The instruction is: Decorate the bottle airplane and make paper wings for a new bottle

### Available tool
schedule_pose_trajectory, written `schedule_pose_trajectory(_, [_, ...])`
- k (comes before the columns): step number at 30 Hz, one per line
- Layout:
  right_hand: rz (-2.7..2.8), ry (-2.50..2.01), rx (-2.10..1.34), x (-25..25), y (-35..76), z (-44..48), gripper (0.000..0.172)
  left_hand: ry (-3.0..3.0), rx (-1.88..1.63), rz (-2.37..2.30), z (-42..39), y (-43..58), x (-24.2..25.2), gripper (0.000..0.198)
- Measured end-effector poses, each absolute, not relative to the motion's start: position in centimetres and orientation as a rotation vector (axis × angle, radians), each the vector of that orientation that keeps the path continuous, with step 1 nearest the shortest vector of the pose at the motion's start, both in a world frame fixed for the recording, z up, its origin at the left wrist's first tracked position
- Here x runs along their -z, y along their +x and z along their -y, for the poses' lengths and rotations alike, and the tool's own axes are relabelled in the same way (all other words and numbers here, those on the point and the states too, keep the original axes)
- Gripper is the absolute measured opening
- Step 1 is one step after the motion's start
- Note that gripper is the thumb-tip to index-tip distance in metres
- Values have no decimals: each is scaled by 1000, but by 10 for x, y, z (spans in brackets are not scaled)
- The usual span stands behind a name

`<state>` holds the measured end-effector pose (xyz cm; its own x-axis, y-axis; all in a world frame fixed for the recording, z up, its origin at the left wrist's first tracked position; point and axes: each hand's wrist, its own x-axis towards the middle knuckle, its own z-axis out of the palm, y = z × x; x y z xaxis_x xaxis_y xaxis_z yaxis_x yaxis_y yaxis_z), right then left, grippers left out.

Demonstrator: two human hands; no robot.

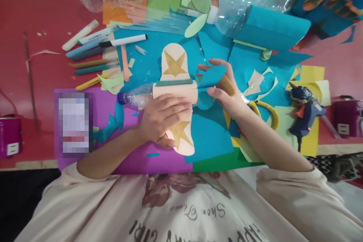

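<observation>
A small plastic bottle (136, 96) with a purple cap lies on its side, wrapped in peach paper (176, 91) with two peach wings bearing yellow stars (173, 64). My left hand (164, 119) is closed over the wrapped bottle and the near wing. My right hand (227, 90) pinches a teal paper piece (211, 77) against the bottle's rear end. A yellowish stick shape (227, 85) also lies in that hand.
Coloured paper sheets and scraps cover the red floor (42, 26). Markers and pens (93, 51) lie at the left. Large clear bottles (249, 0) lie at the back. Yellow-handled scissors (266, 111) and a blue glue gun (304, 111) sit at the right.
</observation>
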<state>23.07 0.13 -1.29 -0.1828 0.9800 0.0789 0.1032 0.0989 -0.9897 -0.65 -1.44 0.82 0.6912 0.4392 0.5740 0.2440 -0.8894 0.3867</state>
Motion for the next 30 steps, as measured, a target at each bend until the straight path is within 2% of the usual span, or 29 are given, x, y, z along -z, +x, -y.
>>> schedule_pose_trajectory(3, [1492, -1171, -1043, 15, 226, -1, 53, 2695, -996, -528, 17, -3, -11, 73])
schedule_pose_trajectory(5, [1557, -1196, -930, 16, 223, -3, 48, 2703, -1019, -531, 17, -3, -13, 70])
schedule_pose_trajectory(13, [1661, -1207, -802, 16, 214, -16, 45, 2667, -1134, -653, 6, -9, -12, 66])
schedule_pose_trajectory(24, [1655, -1245, -757, 28, 210, -19, 42, 2871, -986, -756, 7, -2, -9, 67])
schedule_pose_trajectory(28, [1622, -1238, -765, 17, 214, -16, 45, 2864, -971, -772, 5, -3, -9, 68])
schedule_pose_trajectory(30, [1565, -1192, -784, 6, 219, -13, 41, 2866, -983, -767, 5, -4, -10, 68])
